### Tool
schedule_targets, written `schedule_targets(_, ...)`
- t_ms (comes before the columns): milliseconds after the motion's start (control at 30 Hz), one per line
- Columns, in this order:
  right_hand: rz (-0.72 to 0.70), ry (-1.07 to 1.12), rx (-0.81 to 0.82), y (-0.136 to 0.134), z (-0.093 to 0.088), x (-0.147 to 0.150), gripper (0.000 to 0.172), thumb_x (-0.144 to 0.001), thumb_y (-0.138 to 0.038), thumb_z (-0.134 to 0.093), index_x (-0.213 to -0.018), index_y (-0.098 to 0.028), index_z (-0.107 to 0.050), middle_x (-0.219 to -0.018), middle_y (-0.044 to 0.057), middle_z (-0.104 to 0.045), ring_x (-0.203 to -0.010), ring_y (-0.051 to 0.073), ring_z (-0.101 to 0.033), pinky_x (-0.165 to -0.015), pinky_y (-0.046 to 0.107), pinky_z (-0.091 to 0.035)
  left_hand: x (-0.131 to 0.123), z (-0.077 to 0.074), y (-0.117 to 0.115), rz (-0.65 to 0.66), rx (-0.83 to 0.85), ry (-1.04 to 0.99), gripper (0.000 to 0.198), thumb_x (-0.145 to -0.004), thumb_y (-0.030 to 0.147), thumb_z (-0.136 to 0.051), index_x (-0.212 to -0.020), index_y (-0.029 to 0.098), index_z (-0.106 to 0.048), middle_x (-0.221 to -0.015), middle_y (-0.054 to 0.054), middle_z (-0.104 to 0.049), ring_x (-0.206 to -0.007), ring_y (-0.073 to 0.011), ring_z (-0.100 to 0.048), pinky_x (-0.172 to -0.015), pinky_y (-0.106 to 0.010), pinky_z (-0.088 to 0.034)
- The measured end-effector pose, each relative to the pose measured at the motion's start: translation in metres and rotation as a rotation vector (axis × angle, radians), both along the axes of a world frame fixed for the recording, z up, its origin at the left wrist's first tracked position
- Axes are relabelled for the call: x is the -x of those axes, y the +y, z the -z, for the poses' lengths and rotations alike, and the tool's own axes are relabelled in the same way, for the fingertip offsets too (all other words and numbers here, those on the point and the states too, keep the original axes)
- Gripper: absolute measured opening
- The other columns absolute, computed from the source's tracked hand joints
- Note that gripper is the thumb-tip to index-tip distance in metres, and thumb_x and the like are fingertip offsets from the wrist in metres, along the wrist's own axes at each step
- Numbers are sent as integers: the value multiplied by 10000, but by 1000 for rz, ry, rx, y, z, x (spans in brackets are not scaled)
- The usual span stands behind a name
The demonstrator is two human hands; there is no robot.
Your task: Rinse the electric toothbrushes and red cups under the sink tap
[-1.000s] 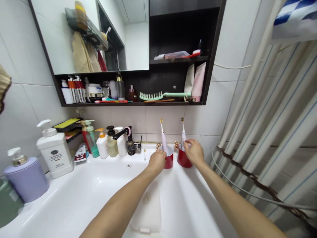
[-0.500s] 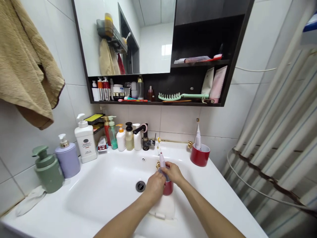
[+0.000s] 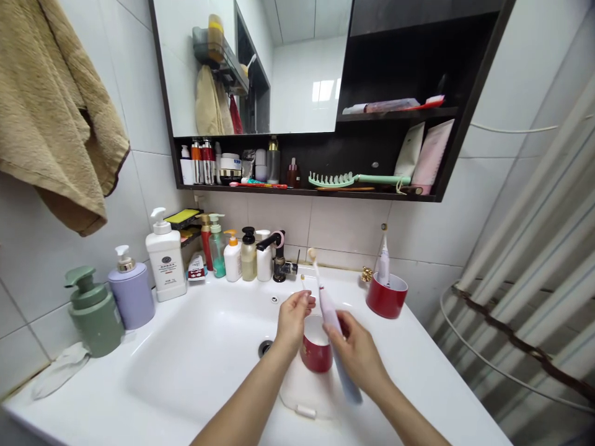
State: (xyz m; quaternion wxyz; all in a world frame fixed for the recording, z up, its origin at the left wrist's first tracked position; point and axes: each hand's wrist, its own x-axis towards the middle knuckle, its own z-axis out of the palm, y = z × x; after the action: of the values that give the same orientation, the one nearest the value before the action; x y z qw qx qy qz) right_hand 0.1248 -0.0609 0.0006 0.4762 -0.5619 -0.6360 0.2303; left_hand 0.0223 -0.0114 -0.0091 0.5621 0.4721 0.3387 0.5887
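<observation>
Presently: toothbrush (image 3: 328,309) tilted beside nearer red cup (image 3: 317,357).
Right hand (image 3: 357,350) grips it; left hand (image 3: 292,317) beside cup, partly curled, hold unclear.

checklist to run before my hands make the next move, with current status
1. Slim pale-lilac electric toothbrush held in right-hand grip: ok.
2. That toothbrush out of the nearer glossy red round cup: ok.
3. Nearer cup upright: ok.
4. Left-hand grip closed on that cup: not ok, it is open.
5. Left-hand contact with cup rim: cannot tell.
6. Second pale toothbrush standing in farther glossy red round cup: ok.
</observation>
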Motion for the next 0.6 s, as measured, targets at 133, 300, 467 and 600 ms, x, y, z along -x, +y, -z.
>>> schedule_targets(133, -92, 42, 146, -14, 19, 8, 178, -653, -278, -414, -789, -176, -468, -691, 16, -553, -654, 153, -498, -599, 242, -369, -3, 3, -3, 155, 141, -228, 227, -598, 311, -503, -696, 107, -520, -586, -24, -538, -561, -97, -506, -620, -248, -383)
schedule_targets(300, -264, 124, 290, -16, 26, 13, 212, -670, -282, -405, -845, -169, -446, -643, -5, -495, -602, 127, -469, -558, 232, -362, 4, 14, 1, 129, 233, -294, 174, -571, 260, -538, -637, 100, -514, -546, -20, -542, -516, -85, -508, -598, -232, -388)
schedule_targets(467, -343, 263, 429, -20, 23, 16, 220, -697, -362, -352, -754, -158, -411, -559, -33, -419, -447, 77, -397, -440, 211, -337, 5, 11, 2, 140, 256, -336, 151, -579, 242, -533, -629, 101, -509, -532, -19, -542, -484, -78, -506, -551, -210, -390)
schedule_targets(600, -353, 332, 477, -22, 20, 18, 227, -681, -382, -372, -747, -167, -399, -570, -37, -397, -435, 67, -382, -403, 200, -332, 5, 7, 1, 98, 261, -351, 134, -582, 225, -530, -622, 100, -505, -533, -22, -547, -494, -81, -515, -557, -206, -399)
